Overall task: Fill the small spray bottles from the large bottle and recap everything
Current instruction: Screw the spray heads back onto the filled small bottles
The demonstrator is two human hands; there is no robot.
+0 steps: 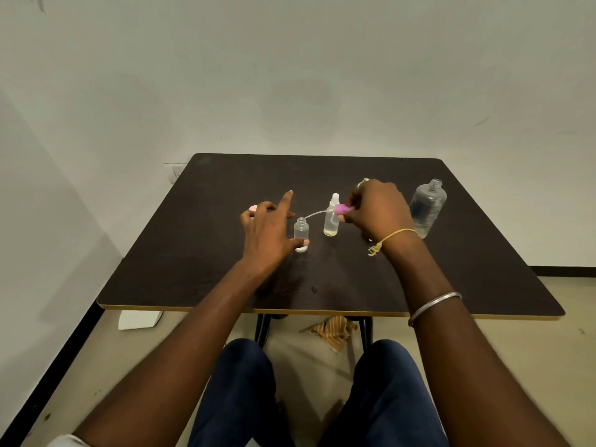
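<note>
Three clear bottles stood on the table (193,253): an uncapped small bottle (301,230) beside the spread left hand (269,230), a capped spray bottle (332,217) holding liquid, an open large bottle (427,208). The right hand (377,211) pinched a pink spray cap (342,208).

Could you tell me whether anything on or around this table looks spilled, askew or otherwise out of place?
Nothing looks spilled on the dark table; both small clear plastic spray bottles and the large clear uncapped bottle stand upright. One oddity: a crumpled striped tan cloth lies on the floor beneath the table.
</note>
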